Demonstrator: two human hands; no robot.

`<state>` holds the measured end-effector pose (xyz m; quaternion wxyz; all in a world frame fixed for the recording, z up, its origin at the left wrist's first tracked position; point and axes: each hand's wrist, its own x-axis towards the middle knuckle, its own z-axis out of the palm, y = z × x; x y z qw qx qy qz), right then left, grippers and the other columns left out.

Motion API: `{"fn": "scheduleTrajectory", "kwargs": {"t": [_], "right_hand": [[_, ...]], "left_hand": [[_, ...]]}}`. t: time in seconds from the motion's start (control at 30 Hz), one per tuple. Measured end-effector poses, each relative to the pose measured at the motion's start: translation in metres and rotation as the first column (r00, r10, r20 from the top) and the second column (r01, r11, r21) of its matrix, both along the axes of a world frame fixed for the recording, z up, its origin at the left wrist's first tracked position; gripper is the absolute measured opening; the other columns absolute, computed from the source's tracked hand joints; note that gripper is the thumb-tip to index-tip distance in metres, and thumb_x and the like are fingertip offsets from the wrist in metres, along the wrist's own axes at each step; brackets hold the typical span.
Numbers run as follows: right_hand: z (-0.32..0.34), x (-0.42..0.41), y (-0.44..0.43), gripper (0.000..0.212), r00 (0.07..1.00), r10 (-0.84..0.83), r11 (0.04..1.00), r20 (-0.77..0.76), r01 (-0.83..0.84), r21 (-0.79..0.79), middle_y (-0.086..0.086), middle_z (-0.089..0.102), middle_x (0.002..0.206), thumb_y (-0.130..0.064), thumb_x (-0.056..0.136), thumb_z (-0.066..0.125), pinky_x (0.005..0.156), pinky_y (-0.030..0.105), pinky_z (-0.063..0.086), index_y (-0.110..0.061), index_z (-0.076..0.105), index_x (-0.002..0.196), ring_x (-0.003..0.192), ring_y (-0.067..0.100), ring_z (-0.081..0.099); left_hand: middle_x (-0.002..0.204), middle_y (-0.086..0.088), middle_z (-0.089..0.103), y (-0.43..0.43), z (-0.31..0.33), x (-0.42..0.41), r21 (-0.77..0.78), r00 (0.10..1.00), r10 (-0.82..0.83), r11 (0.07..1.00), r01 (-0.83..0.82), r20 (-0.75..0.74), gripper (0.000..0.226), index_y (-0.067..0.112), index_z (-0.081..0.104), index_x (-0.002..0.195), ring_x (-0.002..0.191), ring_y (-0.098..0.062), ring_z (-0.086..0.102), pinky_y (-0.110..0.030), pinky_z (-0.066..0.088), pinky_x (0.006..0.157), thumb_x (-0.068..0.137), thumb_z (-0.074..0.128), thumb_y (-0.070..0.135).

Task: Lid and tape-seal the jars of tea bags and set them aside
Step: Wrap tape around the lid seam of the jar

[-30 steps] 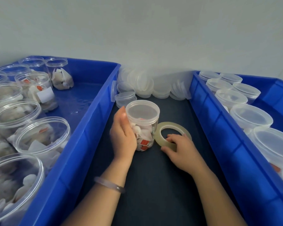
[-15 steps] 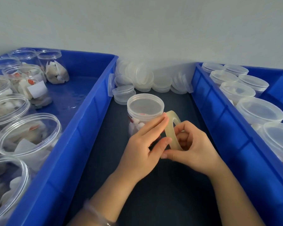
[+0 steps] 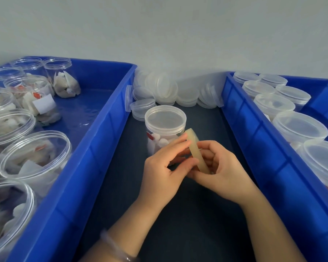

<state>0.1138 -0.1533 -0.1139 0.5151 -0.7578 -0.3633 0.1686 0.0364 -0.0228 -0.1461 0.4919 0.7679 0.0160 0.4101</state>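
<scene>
A clear jar of tea bags [image 3: 164,129] with its lid on stands on the dark mat [image 3: 178,214] between two blue bins. Just in front of it, my right hand [image 3: 222,171] grips a roll of clear tape [image 3: 196,150] held on edge, fingers through its core. My left hand [image 3: 165,167] pinches at the roll's rim with thumb and fingertips. Neither hand touches the jar.
The left blue bin [image 3: 95,148] holds several open jars of tea bags [image 3: 32,154]. The right blue bin [image 3: 257,140] holds several lidded jars [image 3: 299,127]. Loose clear lids [image 3: 165,91] are heaped against the wall behind the jar.
My left hand let go of the jar and came to the tape. My right hand lifted the roll off the mat and stood it on edge; both hands now work at its rim.
</scene>
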Motion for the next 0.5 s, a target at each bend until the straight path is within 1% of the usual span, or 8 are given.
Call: {"fn": "scheduleTrajectory", "kwargs": {"t": [0.03, 0.1, 0.17, 0.23, 0.3, 0.37, 0.4, 0.5], "right_hand": [[-0.0004, -0.0003, -0.0002, 0.050, 0.999, -0.008, 1.000, 0.036, 0.008, -0.005, -0.011, 0.072, 0.096, -0.001, 0.072, 0.077, 0.076, 0.017, 0.053, -0.021, 0.055, 0.113, 0.088, 0.002, 0.068], [-0.0018, -0.0010, -0.0007, 0.047, 0.993, -0.022, 1.000, 0.113, 0.024, -0.013, -0.017, 0.070, 0.094, -0.006, 0.074, 0.077, 0.072, 0.012, 0.050, -0.024, 0.056, 0.111, 0.087, -0.002, 0.066], [-0.0041, -0.0009, -0.0002, 0.037, 0.981, -0.054, 0.998, 0.184, 0.057, -0.012, -0.020, 0.070, 0.091, -0.012, 0.077, 0.074, 0.070, 0.013, 0.050, -0.025, 0.058, 0.108, 0.085, -0.002, 0.066], [-0.0062, -0.0002, 0.0014, 0.034, 0.965, -0.080, 0.996, 0.250, 0.090, -0.027, -0.020, 0.070, 0.091, -0.017, 0.080, 0.072, 0.073, 0.017, 0.052, -0.026, 0.059, 0.110, 0.087, -0.003, 0.066], [-0.0066, -0.0002, 0.0033, 0.041, 0.953, -0.074, 0.994, 0.295, 0.093, -0.053, -0.022, 0.069, 0.095, -0.020, 0.079, 0.074, 0.080, 0.017, 0.051, -0.025, 0.057, 0.115, 0.092, -0.005, 0.064], [-0.0060, -0.0015, 0.0048, 0.047, 0.947, -0.064, 0.994, 0.313, 0.087, -0.062, -0.027, 0.068, 0.093, -0.024, 0.075, 0.077, 0.083, 0.013, 0.049, -0.026, 0.056, 0.117, 0.092, -0.008, 0.063], [-0.0055, -0.0028, 0.0053, 0.047, 0.945, -0.063, 0.994, 0.322, 0.087, -0.062, -0.029, 0.068, 0.093, -0.027, 0.073, 0.077, 0.082, 0.012, 0.048, -0.027, 0.056, 0.116, 0.090, -0.009, 0.063], [-0.0043, -0.0058, 0.0056, 0.043, 0.938, -0.086, 0.993, 0.335, 0.106, -0.042, -0.032, 0.068, 0.088, -0.032, 0.071, 0.074, 0.077, 0.019, 0.052, -0.028, 0.060, 0.111, 0.084, -0.008, 0.065]], "left_hand": [[0.120, -0.005, 0.066, 0.0012, 0.0004, 0.0001, -0.044, 1.000, -0.024, 0.999, 0.024, -0.005, 0.046, 0.009, 0.059, 0.124, 0.097, -0.004, 0.068, -0.018, 0.053, 0.084, 0.080, 0.073, 0.008], [0.117, -0.001, 0.066, 0.0026, 0.0014, 0.0000, -0.094, 1.000, -0.028, 0.995, 0.027, -0.004, 0.042, 0.009, 0.061, 0.121, 0.092, -0.004, 0.068, -0.017, 0.053, 0.081, 0.081, 0.072, 0.011], [0.115, 0.003, 0.066, 0.0022, 0.0014, 0.0006, -0.125, 1.000, -0.007, 0.992, 0.007, 0.005, 0.038, 0.010, 0.066, 0.113, 0.091, -0.003, 0.068, -0.019, 0.053, 0.081, 0.076, 0.073, 0.017], [0.112, 0.006, 0.068, 0.0010, 0.0004, 0.0012, -0.103, 1.000, 0.023, 0.994, -0.023, 0.006, 0.032, 0.011, 0.069, 0.108, 0.098, -0.003, 0.067, -0.021, 0.053, 0.084, 0.076, 0.073, 0.013], [0.110, 0.007, 0.070, 0.0022, -0.0009, 0.0015, -0.154, 1.000, 0.018, 0.988, -0.019, -0.008, 0.026, 0.011, 0.071, 0.105, 0.101, -0.005, 0.067, -0.023, 0.054, 0.085, 0.080, 0.072, 0.005], [0.103, 0.007, 0.073, 0.0044, 0.0012, 0.0013, -0.289, 0.999, -0.029, 0.957, 0.019, -0.028, 0.022, 0.016, 0.073, 0.101, 0.091, -0.011, 0.070, -0.026, 0.057, 0.078, 0.082, 0.070, 0.004], [0.100, 0.008, 0.073, 0.0050, 0.0019, 0.0011, -0.333, 0.999, -0.042, 0.943, 0.030, -0.029, 0.022, 0.019, 0.073, 0.098, 0.085, -0.013, 0.071, -0.025, 0.057, 0.074, 0.082, 0.070, 0.004], [0.088, 0.007, 0.071, 0.0061, 0.0042, 0.0006, -0.341, 0.998, -0.047, 0.940, 0.026, -0.052, 0.018, 0.019, 0.072, 0.088, 0.075, -0.015, 0.071, -0.022, 0.056, 0.069, 0.081, 0.071, 0.003]]}}
